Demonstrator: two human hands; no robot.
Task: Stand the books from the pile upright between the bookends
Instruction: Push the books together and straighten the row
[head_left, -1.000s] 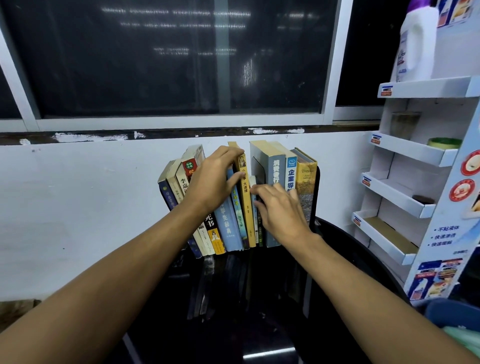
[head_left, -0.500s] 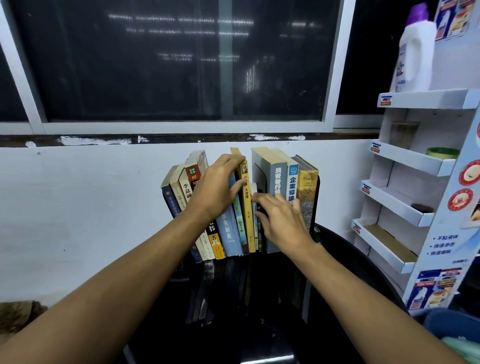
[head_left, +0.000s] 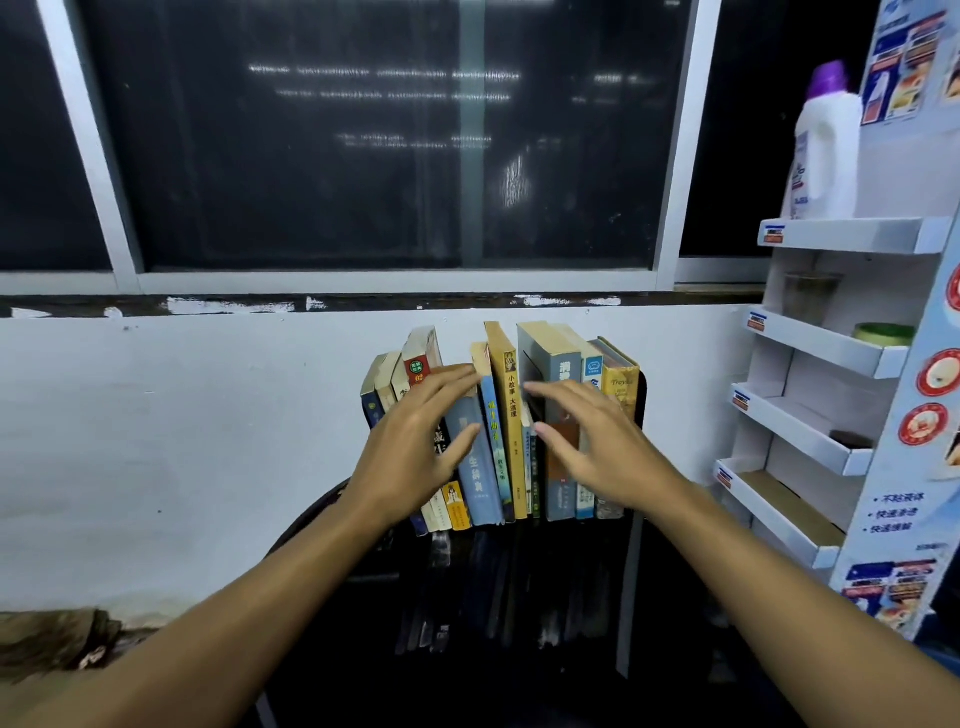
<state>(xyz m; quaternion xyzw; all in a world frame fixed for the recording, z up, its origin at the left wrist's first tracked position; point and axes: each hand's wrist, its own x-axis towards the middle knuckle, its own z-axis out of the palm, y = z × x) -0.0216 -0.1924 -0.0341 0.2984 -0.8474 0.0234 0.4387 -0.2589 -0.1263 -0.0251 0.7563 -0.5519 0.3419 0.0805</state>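
While both arms reach forward, left hand (head_left: 415, 441) fingers spread, right hand (head_left: 597, 447) fingers splayed, before upright books (head_left: 511, 415).

we see the row of books (head_left: 511, 431) upright on the black table, leftmost ones leaning, black bookend (head_left: 643, 395) at right.

head cam | faces forward-down | close above books (head_left: 498, 431) | single view

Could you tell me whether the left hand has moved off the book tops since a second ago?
Yes: the left hand slid down from the tops onto the spines, fingers spread.
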